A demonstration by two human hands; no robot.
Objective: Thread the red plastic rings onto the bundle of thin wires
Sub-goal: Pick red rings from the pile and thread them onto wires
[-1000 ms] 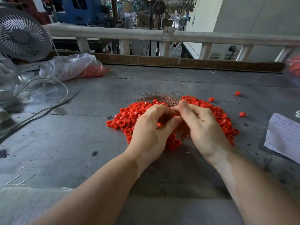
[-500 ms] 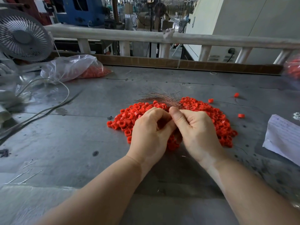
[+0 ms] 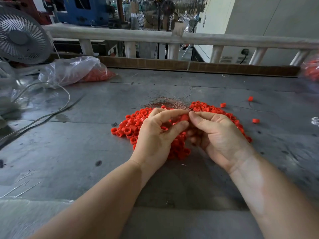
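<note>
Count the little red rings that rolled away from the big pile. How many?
3, all right of the pile: one ring just beside its far edge, one farther back, one out to the right. Hands may hide others.

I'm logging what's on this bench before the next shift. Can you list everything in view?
rings: large pile, red, mid-table under the hands
loose rings: three, red, scattered right of the pile
held ring: one, red, between the fingertips of both hands
wires: one bundle, thin, coppery, fanning out behind the hands
bag: one, clear, red rings inside, far left
second bag: one, red contents, right edge, blurred
fan: one, grey, far left corner
cable: grey, trailing across the left side
table: one, grey, worn
railing: one, pale, behind the table
left hand: grip on the held ring
right hand: pinching the wires at the ring
</note>
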